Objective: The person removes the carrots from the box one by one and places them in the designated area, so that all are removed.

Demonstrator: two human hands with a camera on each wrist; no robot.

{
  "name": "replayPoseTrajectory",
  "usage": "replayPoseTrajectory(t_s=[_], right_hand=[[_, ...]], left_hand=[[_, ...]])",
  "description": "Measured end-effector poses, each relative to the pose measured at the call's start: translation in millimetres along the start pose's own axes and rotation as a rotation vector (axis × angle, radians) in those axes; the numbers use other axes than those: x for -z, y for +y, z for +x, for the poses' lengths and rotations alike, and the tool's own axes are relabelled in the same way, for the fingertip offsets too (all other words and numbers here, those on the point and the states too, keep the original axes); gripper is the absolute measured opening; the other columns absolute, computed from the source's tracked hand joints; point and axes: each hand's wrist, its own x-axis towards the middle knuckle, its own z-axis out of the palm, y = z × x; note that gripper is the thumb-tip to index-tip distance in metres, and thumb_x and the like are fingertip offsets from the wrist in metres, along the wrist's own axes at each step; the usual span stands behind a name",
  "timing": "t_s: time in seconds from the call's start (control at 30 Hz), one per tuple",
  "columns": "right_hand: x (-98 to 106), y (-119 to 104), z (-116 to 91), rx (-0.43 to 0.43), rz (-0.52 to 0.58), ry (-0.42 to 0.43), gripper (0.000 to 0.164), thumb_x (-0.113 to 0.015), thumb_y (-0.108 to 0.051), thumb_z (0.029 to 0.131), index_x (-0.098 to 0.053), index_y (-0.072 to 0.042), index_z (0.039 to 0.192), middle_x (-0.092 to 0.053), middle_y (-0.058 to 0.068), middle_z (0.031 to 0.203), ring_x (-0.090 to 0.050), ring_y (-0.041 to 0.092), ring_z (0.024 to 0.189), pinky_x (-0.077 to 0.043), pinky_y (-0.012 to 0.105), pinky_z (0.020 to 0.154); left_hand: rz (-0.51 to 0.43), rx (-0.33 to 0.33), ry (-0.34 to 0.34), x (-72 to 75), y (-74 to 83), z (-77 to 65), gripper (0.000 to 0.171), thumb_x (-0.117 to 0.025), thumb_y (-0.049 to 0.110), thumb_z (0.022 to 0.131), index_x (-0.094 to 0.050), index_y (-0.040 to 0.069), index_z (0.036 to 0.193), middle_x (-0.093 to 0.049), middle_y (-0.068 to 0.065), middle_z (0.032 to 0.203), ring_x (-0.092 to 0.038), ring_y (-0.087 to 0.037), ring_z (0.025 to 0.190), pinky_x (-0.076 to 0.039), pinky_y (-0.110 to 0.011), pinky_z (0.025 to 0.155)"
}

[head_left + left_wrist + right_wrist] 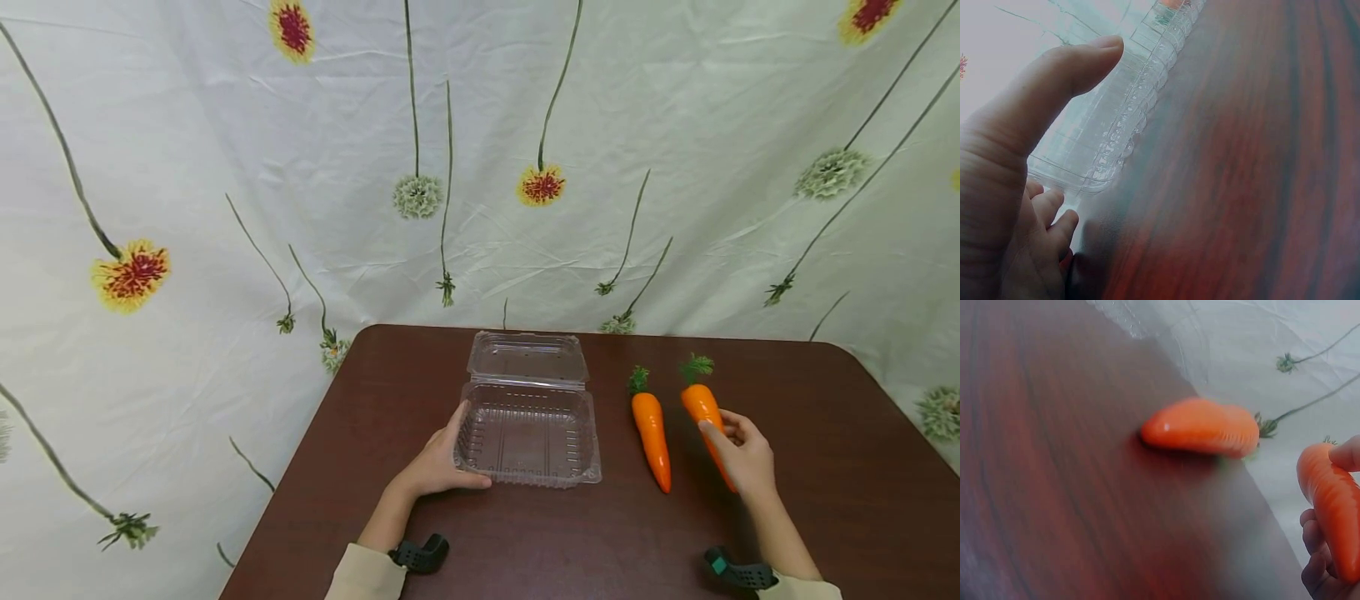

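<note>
A clear plastic clamshell container (528, 429) lies with its lid (528, 358) folded back, and nothing is inside it. My left hand (441, 462) grips its near left corner, thumb along the front wall and fingers at the left side. In the left wrist view the thumb (1079, 69) crosses the container's ribbed edge (1129, 131). My right hand (752, 458) holds an orange carrot (701, 403) with a green top, between thumb and fingers, its tip pointing toward me. A second carrot (651, 433) lies on the table, between the container and the held carrot.
The dark reddish-brown table (570, 542) has rounded far corners. Behind it hangs a white cloth (337, 150) printed with flowers and stems, which also runs down the left side. Each wrist wears a black band (422, 553).
</note>
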Motion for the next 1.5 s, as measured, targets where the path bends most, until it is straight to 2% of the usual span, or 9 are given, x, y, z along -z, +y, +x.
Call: replayPoseTrajectory(t_s=[0.23,0.57,0.67,0.77,0.97,1.13,1.3,1.5], right_hand=[[5,8,2,-0.02,-0.015,0.044,0.057,-0.061,-0.043,0.087,-0.052,-0.001,0.124,-0.056,-0.003,0.086,-0.047,-0.002,0.068,-0.043,0.019,0.055],[12,23,9,-0.045,-0.093,0.091,0.06,-0.059,-0.043,0.087,-0.05,0.002,0.125,-0.059,0.019,0.101,-0.044,-0.005,0.064,-0.041,0.019,0.053],[14,27,11,-0.063,-0.111,0.09,0.063,-0.056,-0.044,0.088,-0.047,0.003,0.128,-0.058,0.022,0.105,-0.046,0.001,0.066,-0.041,0.02,0.051],[14,30,11,-0.075,-0.129,0.096,0.064,-0.055,-0.045,0.088,-0.046,0.004,0.128,-0.056,0.024,0.107,-0.051,0.012,0.069,-0.041,0.022,0.05],[12,34,13,-0.061,-0.153,0.132,0.062,-0.055,-0.043,0.089,-0.046,0.006,0.127,-0.056,0.025,0.107,-0.053,0.032,0.084,-0.039,0.022,0.053],[9,36,15,-0.031,-0.168,0.146,0.061,-0.055,-0.04,0.089,-0.045,0.008,0.127,-0.054,0.028,0.107,-0.051,0.037,0.088,-0.04,0.033,0.061],[5,38,16,-0.004,-0.2,0.143,0.061,-0.055,-0.038,0.09,-0.043,0.008,0.128,-0.053,0.03,0.11,-0.05,0.041,0.093,-0.04,0.046,0.072],[5,37,18,0.017,-0.277,0.112,0.06,-0.053,-0.037,0.09,-0.043,0.011,0.126,-0.051,0.031,0.112,-0.049,0.043,0.094,-0.038,0.052,0.077]], left_hand=[[-0.004,-0.01,0.002,0.2,0.7,-0.3,0.126,-0.083,0.05,0.059,-0.003,0.017,0.15,-0.014,-0.005,0.152,-0.023,-0.029,0.134,-0.024,-0.054,0.102],[-0.017,0.009,-0.017,1.0,1.2,-0.8,0.124,-0.082,0.049,0.061,-0.001,0.019,0.15,-0.01,-0.004,0.153,-0.017,-0.028,0.136,-0.022,-0.055,0.102],[-0.022,0.01,-0.018,1.1,0.7,-0.6,0.124,-0.082,0.049,0.061,-0.001,0.02,0.15,-0.01,-0.005,0.153,-0.018,-0.028,0.136,-0.023,-0.055,0.102],[-0.017,0.002,-0.011,0.9,0.4,-0.2,0.124,-0.083,0.049,0.06,-0.002,0.019,0.15,-0.012,-0.006,0.152,-0.021,-0.03,0.134,-0.024,-0.055,0.101],[-0.013,-0.007,-0.004,0.4,0.3,-0.2,0.125,-0.083,0.049,0.059,-0.003,0.018,0.15,-0.014,-0.006,0.152,-0.022,-0.029,0.134,-0.024,-0.055,0.101],[-0.02,-0.002,-0.005,0.5,0.2,-0.4,0.124,-0.083,0.049,0.06,-0.003,0.018,0.15,-0.013,-0.006,0.152,-0.021,-0.03,0.135,-0.024,-0.056,0.101],[-0.016,-0.003,0.001,0.2,0.2,-0.5,0.125,-0.083,0.05,0.059,-0.003,0.018,0.15,-0.016,-0.007,0.152,-0.025,-0.03,0.132,-0.025,-0.055,0.101],[-0.02,-0.002,-0.01,0.9,0.7,-1.0,0.124,-0.083,0.048,0.06,-0.002,0.018,0.15,-0.012,-0.006,0.153,-0.02,-0.03,0.135,-0.024,-0.056,0.101]])
